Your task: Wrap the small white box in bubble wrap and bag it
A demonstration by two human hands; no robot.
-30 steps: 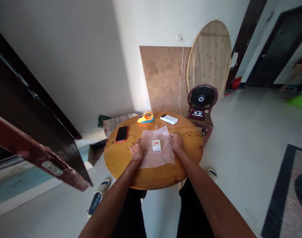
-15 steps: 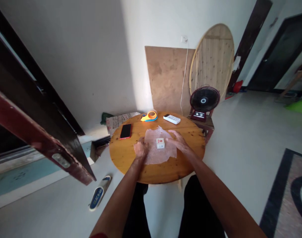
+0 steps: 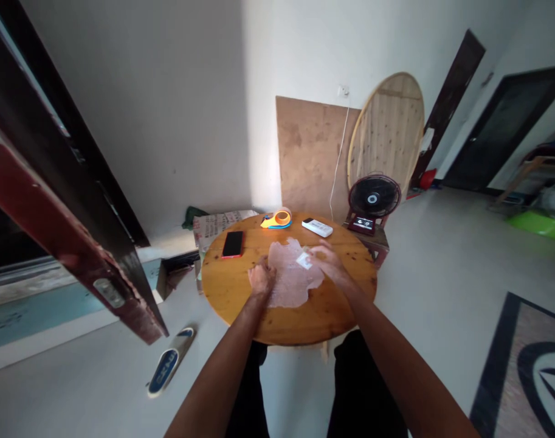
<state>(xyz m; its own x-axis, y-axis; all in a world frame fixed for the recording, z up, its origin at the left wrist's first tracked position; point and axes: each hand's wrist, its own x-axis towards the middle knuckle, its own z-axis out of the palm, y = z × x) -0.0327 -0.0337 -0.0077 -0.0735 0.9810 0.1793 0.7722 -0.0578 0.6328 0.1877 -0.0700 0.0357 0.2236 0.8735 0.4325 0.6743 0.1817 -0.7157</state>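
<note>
A translucent, ragged-edged sheet of bubble wrap [image 3: 290, 283] lies spread on the round wooden table [image 3: 304, 328]. My left hand [image 3: 261, 277] rests at the sheet's left edge, its fingers curled closed on that edge. My right hand [image 3: 327, 261] grips a small white box [image 3: 304, 260] by its right side, over the upper right part of the sheet. The box is tilted and slightly blurred; whether it still touches the sheet I cannot tell.
Along the table's far side lie a red-edged phone [image 3: 232, 244], an orange tape dispenser [image 3: 277, 219] and a white remote-like device [image 3: 317, 227]. A fan [image 3: 374, 196] stands on a stool to the right. At left are an open door [image 3: 122, 267] and a slipper [image 3: 170, 363] on the floor.
My right hand has closed on the box, which has tilted and shifted up and right from the sheet's middle. The left hand stays at the sheet's edge. The camera view has moved slightly.
</note>
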